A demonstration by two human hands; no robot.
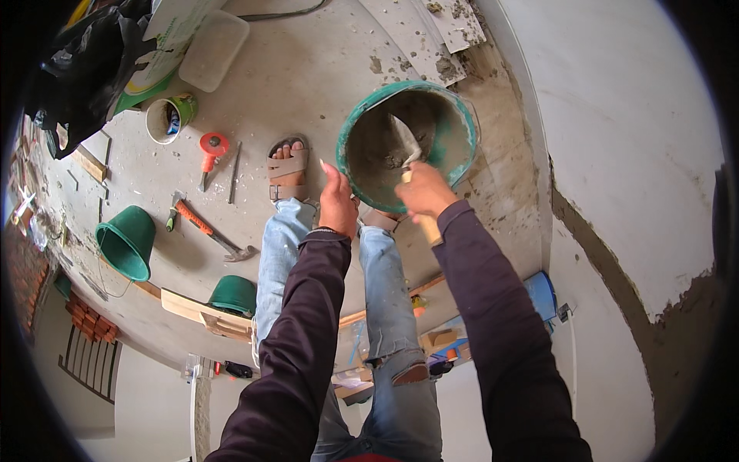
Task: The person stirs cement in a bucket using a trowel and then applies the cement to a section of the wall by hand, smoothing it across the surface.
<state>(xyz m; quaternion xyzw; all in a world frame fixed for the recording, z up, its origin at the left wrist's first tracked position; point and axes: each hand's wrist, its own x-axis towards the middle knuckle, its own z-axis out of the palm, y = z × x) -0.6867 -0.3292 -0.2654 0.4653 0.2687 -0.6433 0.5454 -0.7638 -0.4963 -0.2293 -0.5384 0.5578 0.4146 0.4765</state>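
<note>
A green bucket (367, 142) holds wet grey mortar (389, 181) between and just beyond my feet. My right hand (427, 189) is closed around the wooden handle of a trowel (403, 135), whose metal blade reaches down into the mortar. My left hand (337, 202) is at the bucket's near-left side, its fingers curled at the bucket and partly hidden.
A wall (616, 115) runs along the right. On the floor lie a hammer (219, 239), a red-handled tool (212, 154), a small pail (165, 119), an empty green bucket (125, 242) and a black bag (85, 77). A wooden board (192, 308) lies behind my left leg.
</note>
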